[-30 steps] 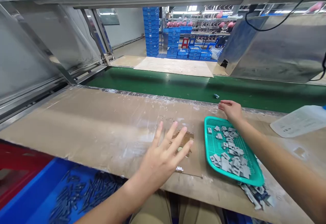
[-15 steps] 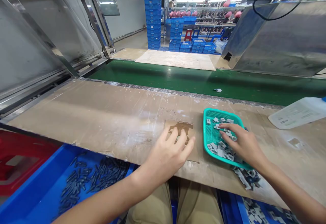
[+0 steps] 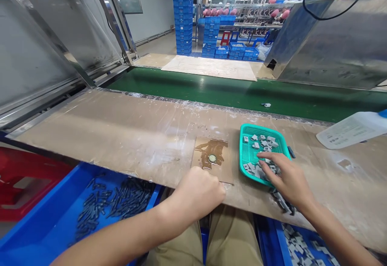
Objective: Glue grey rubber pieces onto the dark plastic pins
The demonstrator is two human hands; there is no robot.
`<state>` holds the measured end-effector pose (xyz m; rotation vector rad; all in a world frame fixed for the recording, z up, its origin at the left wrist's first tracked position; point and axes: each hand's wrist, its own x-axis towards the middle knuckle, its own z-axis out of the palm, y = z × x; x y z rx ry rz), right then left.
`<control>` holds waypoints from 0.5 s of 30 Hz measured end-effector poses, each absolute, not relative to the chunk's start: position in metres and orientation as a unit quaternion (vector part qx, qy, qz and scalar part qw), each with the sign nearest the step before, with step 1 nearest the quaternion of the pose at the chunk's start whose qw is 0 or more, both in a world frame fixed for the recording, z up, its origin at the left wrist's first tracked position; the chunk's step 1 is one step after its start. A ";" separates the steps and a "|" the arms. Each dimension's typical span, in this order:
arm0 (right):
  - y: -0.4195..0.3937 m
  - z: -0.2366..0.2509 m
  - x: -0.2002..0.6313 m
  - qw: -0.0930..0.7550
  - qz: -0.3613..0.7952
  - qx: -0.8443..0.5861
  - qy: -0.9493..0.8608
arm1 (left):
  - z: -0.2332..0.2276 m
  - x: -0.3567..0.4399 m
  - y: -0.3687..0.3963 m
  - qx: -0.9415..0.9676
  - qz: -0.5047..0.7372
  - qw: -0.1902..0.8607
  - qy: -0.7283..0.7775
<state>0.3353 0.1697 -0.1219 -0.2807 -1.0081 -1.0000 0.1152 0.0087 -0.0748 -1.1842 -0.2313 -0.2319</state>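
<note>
My left hand (image 3: 198, 191) is closed in a fist at the near edge of a cardboard square (image 3: 198, 153). Whatever is inside its fingers is hidden. On that square, a round, pale, cap-like disc (image 3: 212, 158) lies in a wet brown patch. My right hand (image 3: 287, 177) reaches over the right side of a green plastic basket (image 3: 242, 153), thumb and forefinger apart among small grey plastic pieces (image 3: 256, 171). Nothing shows between those fingertips. More grey and dark pieces (image 3: 281, 201) lie on the table by my right wrist.
A blue bin (image 3: 39, 221) of dark slender parts (image 3: 96, 205) sits at the left; another blue bin (image 3: 281, 242) holds grey pieces at lower right. A translucent bottle (image 3: 350, 131) lies at the right. The green belt (image 3: 181, 86) carries one small part (image 3: 266, 105).
My left hand has drawn back towards me and closed, uncovering the disc and wet patch. My right hand stays over the basket. The small part on the belt appears slightly farther right.
</note>
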 end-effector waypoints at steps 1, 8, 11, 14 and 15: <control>0.161 -0.127 0.330 0.759 -0.449 -0.112 -0.458 | -0.078 0.117 0.006 -0.566 -0.084 0.808 -0.139; 0.077 -0.170 0.271 0.725 -0.402 0.128 -0.545 | -0.098 0.127 -0.003 -0.616 -0.086 0.770 -0.142; 0.058 -0.173 0.252 0.680 -0.461 0.157 -0.548 | -0.102 0.129 0.006 -0.612 -0.165 0.770 -0.072; 0.053 -0.170 0.242 0.670 -0.494 0.155 -0.531 | -0.103 0.127 0.016 -0.583 -0.173 0.791 -0.067; 0.053 -0.169 0.241 0.672 -0.497 0.152 -0.527 | -0.103 0.126 0.019 -0.586 -0.168 0.789 -0.074</control>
